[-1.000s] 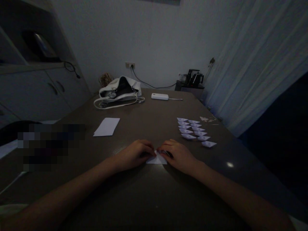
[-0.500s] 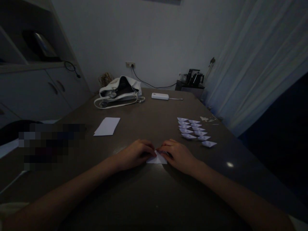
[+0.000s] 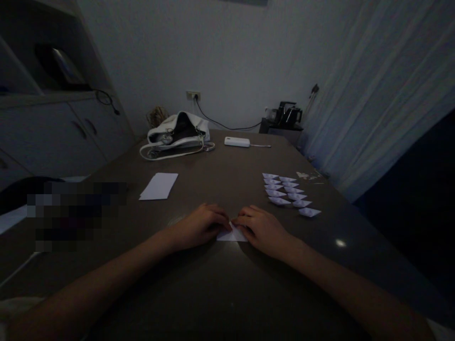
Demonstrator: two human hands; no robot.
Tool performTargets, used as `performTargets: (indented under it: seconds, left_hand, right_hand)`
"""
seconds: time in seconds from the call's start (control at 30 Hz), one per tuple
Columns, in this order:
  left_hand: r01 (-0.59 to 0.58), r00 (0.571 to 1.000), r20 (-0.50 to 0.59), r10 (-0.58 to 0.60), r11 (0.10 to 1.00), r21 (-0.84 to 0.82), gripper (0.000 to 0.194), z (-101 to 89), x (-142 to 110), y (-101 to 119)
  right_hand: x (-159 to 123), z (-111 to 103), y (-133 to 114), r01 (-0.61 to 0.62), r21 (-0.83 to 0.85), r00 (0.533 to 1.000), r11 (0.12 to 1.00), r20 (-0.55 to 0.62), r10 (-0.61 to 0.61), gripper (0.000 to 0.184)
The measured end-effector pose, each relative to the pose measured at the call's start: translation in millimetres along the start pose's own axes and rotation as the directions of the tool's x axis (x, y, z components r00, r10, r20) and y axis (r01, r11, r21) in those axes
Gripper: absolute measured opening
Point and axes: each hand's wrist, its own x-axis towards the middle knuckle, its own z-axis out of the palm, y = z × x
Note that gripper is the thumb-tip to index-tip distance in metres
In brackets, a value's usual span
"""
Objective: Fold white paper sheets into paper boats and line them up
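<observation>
The left hand [image 3: 201,226] and right hand [image 3: 263,229], half curled, touch the folded paper [image 3: 232,236] at six o'clock; whether they pinch cannot be told. Folding seems in hand, calling next for even pressure.

And here are both arms, bare: left arm [image 3: 117,272] slanting up from the lower left corner, right arm [image 3: 341,286] from the lower right, angled toward each other! Just below the centre of the frame, left hand [image 3: 203,225], back uppermost, fingers [image 3: 218,219] bent inward. Right hand [image 3: 265,230] mirrors it, wrist [image 3: 289,246] low, fingertips [image 3: 236,221] close to the left's!
</observation>
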Motion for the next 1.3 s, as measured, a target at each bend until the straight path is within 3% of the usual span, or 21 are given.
performTargets:
  seconds: [0.47, 0.67, 0.9, 1.03, 1.17, 1.3]
  left_hand:
    - [0.048, 0.998, -0.036, -0.044, 0.992, 0.119, 0.014, 4.0, 4.3, -6.3]
    - [-0.007, 1.000, -0.021, 0.013, 0.974, 0.228, 0.010, -1.0, 4.8, -6.6]
    - [-0.050, 0.999, 0.027, 0.045, 0.980, 0.191, 0.012, -8.5, 2.0, -8.3]
    - [-0.102, 0.994, 0.067, 0.092, 0.979, 0.177, 0.016, -11.4, -1.0, -9.3]
    - [-0.088, 0.995, 0.067, 0.079, 0.987, 0.134, 0.017, -10.1, -2.9, -10.0]
    - [-0.064, 0.996, 0.071, 0.059, 0.996, 0.066, 0.018, -5.9, -3.1, -8.7]
  right_hand:
    - [-0.1, -1.3, -2.3, 0.004, 0.021, 1.000, 1.000, -0.001, -0.004, 0.022]
    - [-0.9, -1.6, -2.5, -0.001, 0.015, 1.000, 1.000, 0.004, 0.001, 0.022]
    - [-2.4, 1.2, 2.2, -0.009, 0.056, 1.000, 0.998, -0.015, 0.010, 0.020]
    - [-2.0, 1.9, 8.0, -0.124, 0.095, 0.990, 0.988, -0.050, 0.129, 0.017]
    - [-1.6, 2.0, 12.0, -0.268, 0.080, 0.958, 0.960, -0.081, 0.275, 0.018]
    - [-0.4, 3.8, 13.3, -0.354, 0.174, 0.927, 0.919, -0.069, 0.370, 0.018]
